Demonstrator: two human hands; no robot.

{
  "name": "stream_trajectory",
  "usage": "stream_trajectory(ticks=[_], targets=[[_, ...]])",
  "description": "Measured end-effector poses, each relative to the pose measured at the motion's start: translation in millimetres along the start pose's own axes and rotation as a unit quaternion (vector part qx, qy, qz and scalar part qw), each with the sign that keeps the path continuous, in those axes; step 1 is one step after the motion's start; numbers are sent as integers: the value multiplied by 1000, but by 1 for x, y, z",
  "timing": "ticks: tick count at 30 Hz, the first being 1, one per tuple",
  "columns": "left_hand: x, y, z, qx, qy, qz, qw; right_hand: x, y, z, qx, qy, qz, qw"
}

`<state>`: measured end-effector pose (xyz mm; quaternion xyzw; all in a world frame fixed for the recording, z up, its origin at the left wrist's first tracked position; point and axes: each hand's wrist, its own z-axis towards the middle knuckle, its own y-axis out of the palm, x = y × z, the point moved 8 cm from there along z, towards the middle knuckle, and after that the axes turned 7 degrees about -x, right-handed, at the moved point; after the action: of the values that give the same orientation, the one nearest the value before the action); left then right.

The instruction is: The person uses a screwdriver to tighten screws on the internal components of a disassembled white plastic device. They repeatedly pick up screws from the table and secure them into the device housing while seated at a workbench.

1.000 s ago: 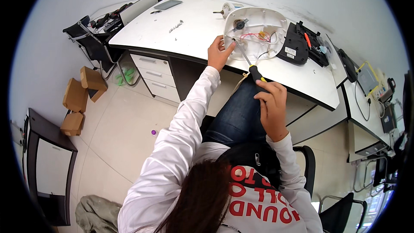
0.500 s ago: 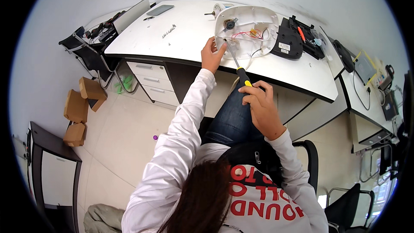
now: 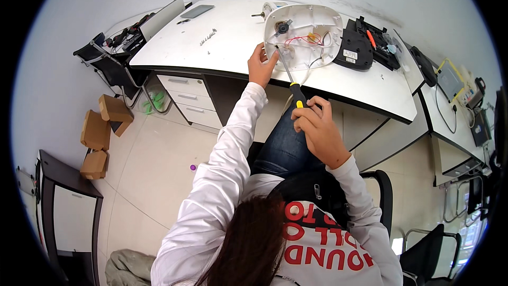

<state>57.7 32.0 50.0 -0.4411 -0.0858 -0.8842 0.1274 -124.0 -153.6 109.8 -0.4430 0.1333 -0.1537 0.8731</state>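
Observation:
A white plastic housing (image 3: pixel 301 16) lies on the table with its hollow inside facing up, showing a dark round part (image 3: pixel 283 28) and red and white wires (image 3: pixel 304 39). My left hand (image 3: pixel 261 68) grips its near left edge, the thumb beside the screwdriver tip. In my right hand (image 3: pixel 321 135) is the handle end of a black-and-yellow screwdriver (image 3: pixel 297 92), held between thumb and fingers. Its shaft slants away to the left, and the tip meets the housing's inside near the left edge. Whether a screw sits under the tip is too small to tell.
Right of the housing lie a black cover (image 3: pixel 354 50) and a black tool case (image 3: pixel 382 55) with an orange-handled tool (image 3: pixel 371 39). Several small screws (image 3: pixel 208 37) rest on the table's left part, with a grey flat device (image 3: pixel 197 11) behind. Cardboard boxes (image 3: pixel 96 131) stand on the floor at left.
The right hand's fingers have shifted slightly on the screwdriver handle, moving a little left. The screwdriver tip and left hand stay at the same spot on the housing.

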Motion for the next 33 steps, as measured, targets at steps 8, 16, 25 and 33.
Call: stream_trajectory(ticks=[8,16,25,33], targets=[[4,-1,-2,9,-1,16,1000,6,-27,12,57,3,32,998],[5,1,-1,6,2,17,1000,10,-46,25,169,39,100,980],[4,1,-2,9,7,12,1000,4,-32,15,158,1,74,985],[1,0,-3,14,8,-9,1000,9,-41,17,222,48,113,967]])
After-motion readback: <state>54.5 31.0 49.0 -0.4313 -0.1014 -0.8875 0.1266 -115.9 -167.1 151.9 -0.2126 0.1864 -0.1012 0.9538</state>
